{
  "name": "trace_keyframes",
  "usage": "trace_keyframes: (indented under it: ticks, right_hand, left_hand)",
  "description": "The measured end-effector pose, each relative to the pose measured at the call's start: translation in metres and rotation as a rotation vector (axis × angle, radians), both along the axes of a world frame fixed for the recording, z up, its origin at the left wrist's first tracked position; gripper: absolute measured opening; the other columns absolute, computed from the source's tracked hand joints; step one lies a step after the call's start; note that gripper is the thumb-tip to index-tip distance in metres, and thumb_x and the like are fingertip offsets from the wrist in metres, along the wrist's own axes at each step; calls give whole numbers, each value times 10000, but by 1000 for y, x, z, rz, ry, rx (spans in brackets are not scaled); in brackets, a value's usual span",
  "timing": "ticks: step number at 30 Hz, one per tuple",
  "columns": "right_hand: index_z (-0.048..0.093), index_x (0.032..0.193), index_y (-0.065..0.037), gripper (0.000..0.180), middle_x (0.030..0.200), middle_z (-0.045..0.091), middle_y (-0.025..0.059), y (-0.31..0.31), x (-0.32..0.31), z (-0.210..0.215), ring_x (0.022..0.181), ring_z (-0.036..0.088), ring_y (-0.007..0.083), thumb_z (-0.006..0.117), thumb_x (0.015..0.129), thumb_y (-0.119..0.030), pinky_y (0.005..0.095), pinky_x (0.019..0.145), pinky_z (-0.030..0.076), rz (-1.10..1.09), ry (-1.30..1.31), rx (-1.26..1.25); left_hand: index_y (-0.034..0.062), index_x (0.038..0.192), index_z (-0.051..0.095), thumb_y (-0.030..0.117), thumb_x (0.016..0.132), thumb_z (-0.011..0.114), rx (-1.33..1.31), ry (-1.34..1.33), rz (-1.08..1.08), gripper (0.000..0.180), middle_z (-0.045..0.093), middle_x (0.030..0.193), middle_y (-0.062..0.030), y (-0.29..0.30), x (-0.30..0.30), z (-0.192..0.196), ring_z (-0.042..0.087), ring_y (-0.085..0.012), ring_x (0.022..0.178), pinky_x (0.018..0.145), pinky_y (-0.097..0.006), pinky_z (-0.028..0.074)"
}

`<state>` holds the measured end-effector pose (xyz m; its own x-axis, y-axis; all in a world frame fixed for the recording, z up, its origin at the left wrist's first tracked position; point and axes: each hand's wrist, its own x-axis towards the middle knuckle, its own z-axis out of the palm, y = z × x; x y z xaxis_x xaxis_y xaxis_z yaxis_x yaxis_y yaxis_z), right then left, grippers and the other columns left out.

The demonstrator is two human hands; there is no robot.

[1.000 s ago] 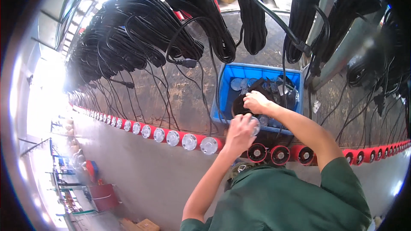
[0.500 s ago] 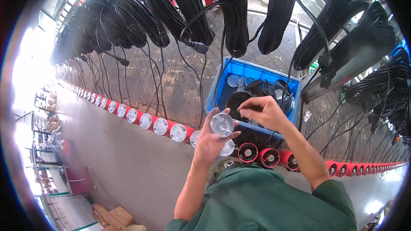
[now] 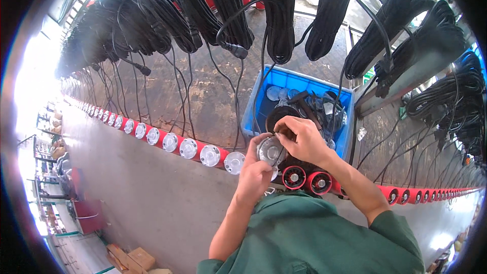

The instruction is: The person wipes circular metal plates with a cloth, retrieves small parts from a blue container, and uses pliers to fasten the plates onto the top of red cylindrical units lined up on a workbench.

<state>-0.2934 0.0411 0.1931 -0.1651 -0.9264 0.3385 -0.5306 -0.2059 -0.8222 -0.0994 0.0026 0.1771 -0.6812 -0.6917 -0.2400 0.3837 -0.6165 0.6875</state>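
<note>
My left hand (image 3: 252,175) grips a clear round plastic cover (image 3: 269,150) by its edge, in front of the blue crate. Close against the cover's right side is my right hand (image 3: 304,141), its thumb and fingers pinched together. A thin black strand (image 3: 281,155) runs from that pinch along the cover's edge; I cannot tell whether it forms a full ring. Below both hands, a row of red cylinders carries clear covers on the left, such as this one (image 3: 234,163). To the right, red cylinders (image 3: 293,177) show uncovered dark insides.
The blue crate (image 3: 247,120) holds clear discs (image 3: 274,92), a round black item (image 3: 278,115) and dark loose parts. Bundles of black cable (image 3: 280,25) hang overhead, with leads dropping to a worn brown surface (image 3: 213,106). Cardboard boxes (image 3: 141,259) lie at the lower left.
My right hand has moved left and down from over the crate to the clear cover. My left hand has shifted slightly right, tilting the cover.
</note>
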Motion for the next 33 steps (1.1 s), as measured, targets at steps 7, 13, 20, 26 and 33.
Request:
trace_keyframes:
  ticks: [7, 13, 20, 26, 33]
  right_hand:
    - [581, 1012, 4, 174, 799, 652, 45, 23, 59, -35, 770, 601, 83, 745, 979, -44, 308, 667, 520, -217, -608, 342]
    - [660, 1080, 3, 255, 970, 671, 15, 26, 63, -58, 867, 610, 100, 809, 969, -172, 313, 745, 552, 110, -806, 325]
    - [793, 894, -33, 140, 931, 784, 200, -53, -48, -154, 869, 783, 385, 754, 835, -155, 473, 766, 629, -134, 771, 605]
    - [826, 898, -43, 150, 991, 800, 212, -72, -48, -182, 954, 795, 357, 765, 769, -87, 456, 812, 645, 79, 880, 698]
    - [690, 1014, -33, 203, 958, 751, 243, -60, -75, -152, 924, 741, 440, 757, 865, -154, 546, 818, 602, 10, 682, 600]
  left_hand:
    - [149, 1529, 463, -123, 710, 515, 133, 332, 272, 864, 589, 1455, -265, 1, 11, -14, 572, -437, 1377, 1226, -569, 423]
    - [199, 1586, 410, -213, 741, 536, 114, 244, 374, 949, 583, 1457, -261, 8, 24, -21, 522, -473, 1426, 1296, -620, 316]
    - [171, 1578, 420, -77, 889, 663, 177, 300, 338, 772, 578, 1459, -253, 17, 35, -11, 519, -499, 1416, 1283, -632, 316]
    - [164, 1598, 410, -25, 904, 662, 138, 293, 428, 762, 571, 1463, -269, 22, 61, -11, 530, -506, 1404, 1248, -625, 368]
    - [143, 1603, 457, 59, 929, 656, 117, 217, 483, 708, 547, 1506, -289, 33, 95, -21, 543, -495, 1392, 1202, -579, 421]
